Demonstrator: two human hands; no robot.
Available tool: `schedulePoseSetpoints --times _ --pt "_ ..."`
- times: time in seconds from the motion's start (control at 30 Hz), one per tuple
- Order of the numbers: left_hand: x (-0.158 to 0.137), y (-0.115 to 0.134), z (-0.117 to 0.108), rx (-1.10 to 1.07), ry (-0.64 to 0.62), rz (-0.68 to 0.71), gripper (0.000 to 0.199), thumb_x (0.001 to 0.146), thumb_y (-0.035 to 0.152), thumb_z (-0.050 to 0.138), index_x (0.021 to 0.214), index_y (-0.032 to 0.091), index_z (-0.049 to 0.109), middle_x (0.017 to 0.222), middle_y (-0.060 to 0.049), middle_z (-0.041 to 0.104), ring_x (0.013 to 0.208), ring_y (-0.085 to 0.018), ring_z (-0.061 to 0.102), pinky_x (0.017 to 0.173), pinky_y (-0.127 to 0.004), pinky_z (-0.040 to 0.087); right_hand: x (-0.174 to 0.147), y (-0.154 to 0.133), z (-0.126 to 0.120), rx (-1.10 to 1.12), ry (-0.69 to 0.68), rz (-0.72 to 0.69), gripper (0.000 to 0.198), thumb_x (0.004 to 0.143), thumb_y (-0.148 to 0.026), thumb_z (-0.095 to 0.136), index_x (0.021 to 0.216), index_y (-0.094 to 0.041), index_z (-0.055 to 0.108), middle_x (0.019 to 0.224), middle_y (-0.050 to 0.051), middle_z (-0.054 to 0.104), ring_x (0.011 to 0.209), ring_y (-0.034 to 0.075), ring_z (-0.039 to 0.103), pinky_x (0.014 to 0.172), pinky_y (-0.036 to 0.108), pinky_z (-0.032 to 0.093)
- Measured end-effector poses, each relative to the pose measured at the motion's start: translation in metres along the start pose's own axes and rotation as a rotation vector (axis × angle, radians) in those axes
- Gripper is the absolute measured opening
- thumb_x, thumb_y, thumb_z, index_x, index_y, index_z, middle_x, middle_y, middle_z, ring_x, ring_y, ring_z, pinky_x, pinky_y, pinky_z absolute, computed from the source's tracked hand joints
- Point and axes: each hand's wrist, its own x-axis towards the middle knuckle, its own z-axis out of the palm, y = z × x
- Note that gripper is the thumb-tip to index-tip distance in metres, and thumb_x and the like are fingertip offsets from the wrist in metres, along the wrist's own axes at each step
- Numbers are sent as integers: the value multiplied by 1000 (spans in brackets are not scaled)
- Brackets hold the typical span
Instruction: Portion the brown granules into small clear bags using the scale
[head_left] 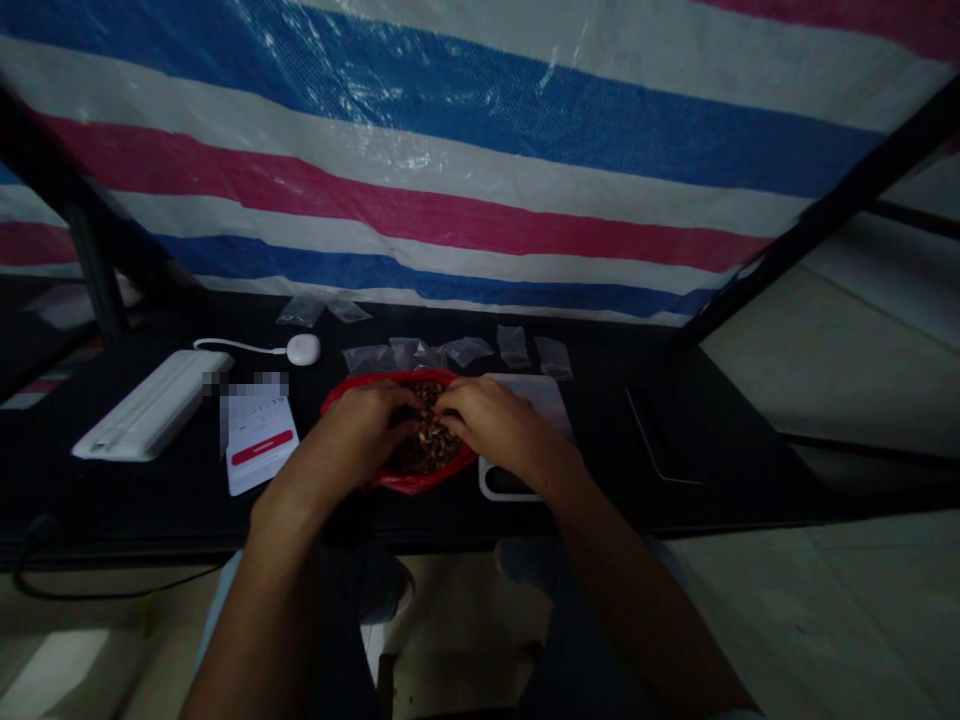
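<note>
A red plastic bag [412, 484] stands with its mouth spread wide, filled with small brown pieces [429, 452] whose kind I cannot make out. Reaching in from the left, my left hand [369, 425] has its fingers bent down among the pieces. My right hand [495, 420] comes over the bag's right rim, its fingers and thumb drawn together at the middle of the pile. Both sets of fingertips are close together, and whatever they pinch is hidden. Under my right wrist lies a flat white-edged device [556, 400], partly covered.
Several small clear zip bags [513, 346] lie behind the red bag. At left are a phone [259, 440], a long white case [154, 405] and a corded white round object [303, 349]. A dark flat device [656, 435] lies right. Striped sheeting [480, 150] hangs behind the black table [720, 440].
</note>
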Motion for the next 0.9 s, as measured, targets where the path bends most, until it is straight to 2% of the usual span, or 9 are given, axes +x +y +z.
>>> schedulePoseSetpoints --times 0.13,0.23,0.33,0.5,0.67,0.9 --pt "0 2 -1 23 1 1 31 93 27 59 116 27 79 111 -6 81 100 -27 75 93 -38 56 -2 4 -6 46 34 -41 19 93 -9 66 100 -19 81 105 9 80 100 22 72 91 32 51" --pt "0 2 -1 26 17 -1 31 93 27 60 117 27 79 113 -6 81 101 -28 76 97 -39 56 -9 9 -22 159 89 -49 21 92 -9 66 102 -19 82 105 8 81 97 19 74 90 31 53" --pt "-1 2 -2 31 21 -12 31 94 28 60 117 25 79 116 -7 81 103 -28 76 98 -39 56 -23 21 -43 241 180 29 20 91 -13 67 100 -22 82 104 5 82 93 18 75 86 29 56" --pt "-1 1 -1 14 17 -31 31 95 29 60 119 25 79 118 -6 81 105 -27 76 100 -38 57 -45 44 -67 212 241 217 16 87 -16 71 96 -20 83 95 5 82 82 20 76 75 28 57" --pt "0 1 -1 16 11 -10 32 96 30 59 121 28 79 118 -5 81 103 -26 77 94 -36 58 -49 53 -66 211 217 253 13 84 -15 75 93 -21 83 94 5 83 82 20 77 78 29 58" --pt "-1 11 -3 2 55 56 29 98 30 61 121 25 78 119 -5 80 106 -25 76 98 -35 57 -48 55 -60 244 195 281 15 82 -12 79 96 -17 80 97 7 82 87 20 78 80 28 58"
